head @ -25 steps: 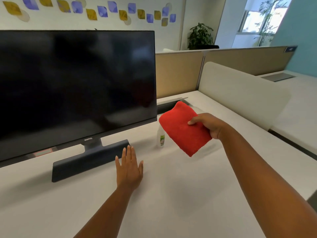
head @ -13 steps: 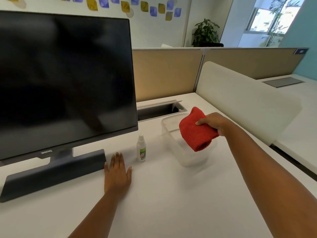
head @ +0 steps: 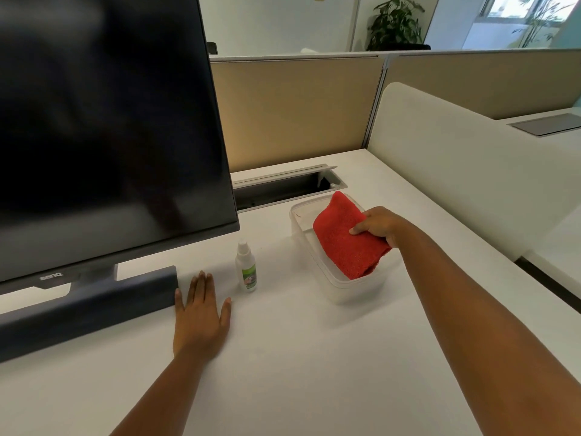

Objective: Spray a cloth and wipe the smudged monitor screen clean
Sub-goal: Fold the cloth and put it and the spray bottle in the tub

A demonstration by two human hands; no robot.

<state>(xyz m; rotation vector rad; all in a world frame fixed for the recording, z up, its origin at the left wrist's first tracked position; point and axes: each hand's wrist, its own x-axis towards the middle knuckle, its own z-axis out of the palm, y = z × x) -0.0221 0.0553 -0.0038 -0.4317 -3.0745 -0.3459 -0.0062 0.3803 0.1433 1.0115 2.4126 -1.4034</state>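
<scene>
A folded red cloth hangs in the grip of my right hand, its lower end inside a clear plastic tub on the white desk. A small white spray bottle with a green label stands upright left of the tub. My left hand lies flat on the desk with straight fingers, just right of the monitor's dark base. The black monitor screen fills the upper left and is dark.
An open cable tray slot sits in the desk behind the tub. A cream divider panel borders the desk on the right, and tan partitions stand behind. A potted plant is far back.
My right hand has carried the red cloth away from the screen, rightward and down into the clear tub. The view has turned right and down. My left hand has stayed flat on the desk.
</scene>
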